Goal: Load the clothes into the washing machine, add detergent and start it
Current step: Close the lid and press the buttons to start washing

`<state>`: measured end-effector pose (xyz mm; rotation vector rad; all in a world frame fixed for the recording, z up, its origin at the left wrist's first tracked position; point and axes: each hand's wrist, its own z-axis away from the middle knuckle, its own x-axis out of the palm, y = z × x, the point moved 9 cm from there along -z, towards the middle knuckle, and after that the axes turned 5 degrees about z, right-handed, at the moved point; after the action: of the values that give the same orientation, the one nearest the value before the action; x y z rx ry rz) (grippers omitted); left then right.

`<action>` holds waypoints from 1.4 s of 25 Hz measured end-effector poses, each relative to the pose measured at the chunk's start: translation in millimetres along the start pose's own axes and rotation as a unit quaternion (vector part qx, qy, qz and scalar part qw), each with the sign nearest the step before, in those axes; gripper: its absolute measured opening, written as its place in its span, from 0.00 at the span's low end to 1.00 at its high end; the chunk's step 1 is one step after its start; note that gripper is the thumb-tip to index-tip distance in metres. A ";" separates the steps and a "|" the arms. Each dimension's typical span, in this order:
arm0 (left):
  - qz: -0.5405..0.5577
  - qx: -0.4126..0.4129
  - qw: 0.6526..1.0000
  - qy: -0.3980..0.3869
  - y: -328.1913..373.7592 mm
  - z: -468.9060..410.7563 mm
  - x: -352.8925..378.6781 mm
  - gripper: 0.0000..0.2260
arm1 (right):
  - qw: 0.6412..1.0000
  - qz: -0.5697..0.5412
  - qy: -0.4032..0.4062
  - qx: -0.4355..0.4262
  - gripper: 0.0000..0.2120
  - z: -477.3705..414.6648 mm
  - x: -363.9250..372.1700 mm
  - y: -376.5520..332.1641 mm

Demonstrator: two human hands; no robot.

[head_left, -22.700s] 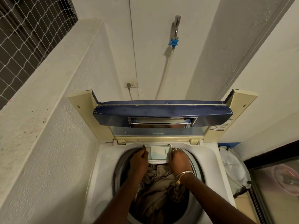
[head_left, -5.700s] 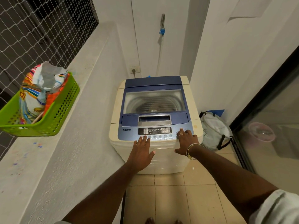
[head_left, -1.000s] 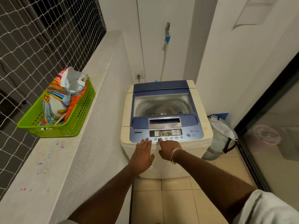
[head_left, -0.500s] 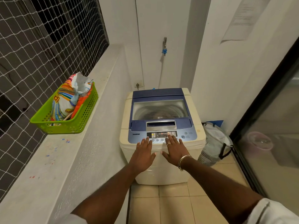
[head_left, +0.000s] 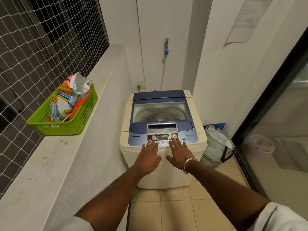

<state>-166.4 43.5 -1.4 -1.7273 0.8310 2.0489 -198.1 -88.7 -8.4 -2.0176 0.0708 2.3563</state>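
At the TurboDrum panel (head_left: 137, 140) of the LG washing machine (head_left: 160, 112), left grip (head_left: 149, 157) and right grip (head_left: 180, 155) spread flat, released.

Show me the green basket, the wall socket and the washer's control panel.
green basket (head_left: 86, 112): head view, perforated side wall.
wall socket (head_left: 140, 85): head view, white faceplate.
control panel (head_left: 138, 141): head view, bare blue area left of the display.

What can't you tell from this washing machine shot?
Head view only.
Clothes inside: lid window too hazy.
Control panel labels: too small to read.
Which buttons are pressed: left hand and right hand cover them.
Paper on the wall: text blurred.
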 end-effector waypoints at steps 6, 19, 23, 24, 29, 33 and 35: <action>-0.019 -0.013 1.000 -0.016 -3.6 7.2 12.3 0.31 | 1.000 0.010 0.020 -0.015 0.36 2.7 -1.7 -8.6; -0.006 -0.029 0.999 -0.026 1.1 8.0 8.5 0.32 | 1.000 -0.005 0.008 -0.020 0.37 4.0 -0.3 -7.3; 0.002 -0.030 0.999 -0.033 2.3 7.0 9.2 0.32 | 1.000 -0.002 0.005 -0.022 0.37 4.6 2.8 -5.8; 0.002 -0.029 0.999 -0.034 2.7 7.2 9.4 0.32 | 1.000 -0.002 0.005 -0.023 0.37 4.3 3.8 -5.7; 0.004 -0.024 0.999 -0.037 2.6 7.4 11.5 0.32 | 1.000 -0.017 -0.003 -0.018 0.45 5.9 7.1 -5.8; 0.006 -0.023 0.999 -0.037 5.1 3.6 11.1 0.32 | 1.000 -0.026 -0.008 -0.013 0.39 4.1 9.0 -7.5; 0.011 -0.022 0.999 -0.037 7.4 1.0 10.3 0.32 | 0.999 -0.034 -0.015 -0.009 0.38 2.4 11.3 -6.4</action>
<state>-173.7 37.2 -9.7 -1.6616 0.7894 2.1470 -201.8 -82.2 -19.2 -1.9601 -0.0181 2.3532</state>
